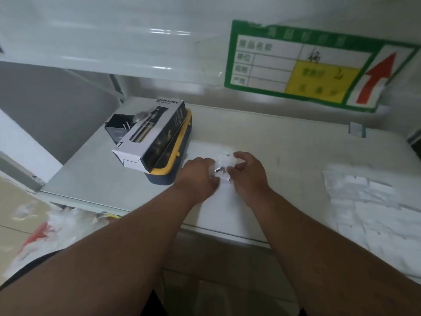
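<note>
I have a small clear packet (224, 161) between my two hands, lying on a white sheet (224, 213) on the table (284, 142), a little left of the table's middle and close to its near edge. The packet's long axis runs near to far. Its rounded white end, with a small hole in it, points to the far side, and the near end is covered by my fingers. Inside, a small metal piece (219, 170) lies roughly crosswise, left to right, with a slight tilt; it is too small for me to say what it is.

My left hand (198, 176) comes in from the left, its fingers curled onto the packet's left edge and pinching it. My right hand (248, 172) mirrors it from the right, thumb and fingertips bent and nipping the right edge, with the upper fingers arched over the far corner. Both grips are narrow, closed down on the thin plastic, and my hands nearly meet over the metal piece.

To the left, just beside my left hand, a spray bottle box (150, 133) lies across a yellow-and-blue case (176, 164). A pile of white slips (376, 201) sits well apart on the right.
</note>
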